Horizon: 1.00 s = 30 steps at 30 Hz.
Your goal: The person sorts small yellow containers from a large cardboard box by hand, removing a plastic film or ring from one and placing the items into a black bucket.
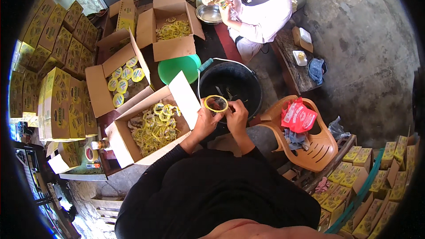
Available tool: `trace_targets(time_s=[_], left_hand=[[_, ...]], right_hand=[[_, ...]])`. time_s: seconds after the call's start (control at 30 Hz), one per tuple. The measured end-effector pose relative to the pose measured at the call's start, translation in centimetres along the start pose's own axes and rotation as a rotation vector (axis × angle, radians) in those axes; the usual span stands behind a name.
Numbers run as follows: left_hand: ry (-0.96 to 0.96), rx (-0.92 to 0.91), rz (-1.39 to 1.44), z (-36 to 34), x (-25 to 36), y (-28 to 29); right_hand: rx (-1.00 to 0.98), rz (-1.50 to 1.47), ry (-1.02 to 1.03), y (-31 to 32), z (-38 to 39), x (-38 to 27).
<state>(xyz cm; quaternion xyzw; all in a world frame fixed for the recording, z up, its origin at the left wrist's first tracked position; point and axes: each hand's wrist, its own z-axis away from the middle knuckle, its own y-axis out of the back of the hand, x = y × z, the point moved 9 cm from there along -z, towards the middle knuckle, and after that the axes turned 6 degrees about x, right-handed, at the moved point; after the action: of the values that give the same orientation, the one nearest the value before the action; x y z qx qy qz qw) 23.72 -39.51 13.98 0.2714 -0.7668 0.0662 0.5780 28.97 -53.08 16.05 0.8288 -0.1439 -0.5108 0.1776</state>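
My left hand (207,123) is closed round a clear plastic cup (216,103) with a yellow rim, held upright in front of my body. At the cup's right edge, the fingers of my right hand (237,116) are curled and pressed against the rim; their tips are partly hidden. Beyond the cup stands a wide black bucket (254,79) with a handle, with some scraps inside. To the left of my hands is an open cardboard box (117,144) full of yellow rings and torn film strips (155,130).
A green basin (179,68) and a box of lidded cups (99,84) lie farther left. Across from me, a person (265,13) handles another cup near a metal bowl (209,13). An orange plastic chair (316,157) stands right; stacked cartons (57,106) line the left.
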Motion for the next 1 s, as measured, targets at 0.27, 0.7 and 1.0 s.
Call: trace_targets(time_s=[0.27,0.7,1.0], left_hand=[[0.139,0.028,-0.041,-0.9,-1.4,1.5],[0.312,0.003,0.174,0.5,-3.4,1.0],[0.116,-0.113,0.092,0.9,-3.2,1.2]], right_hand=[[0.074,-0.029,0.075,2.9,0.8,-2.9],[0.084,0.104,0.186,0.8,2.2,-4.0],[0.111,0.017,0.004,1.1,1.4,-0.5]])
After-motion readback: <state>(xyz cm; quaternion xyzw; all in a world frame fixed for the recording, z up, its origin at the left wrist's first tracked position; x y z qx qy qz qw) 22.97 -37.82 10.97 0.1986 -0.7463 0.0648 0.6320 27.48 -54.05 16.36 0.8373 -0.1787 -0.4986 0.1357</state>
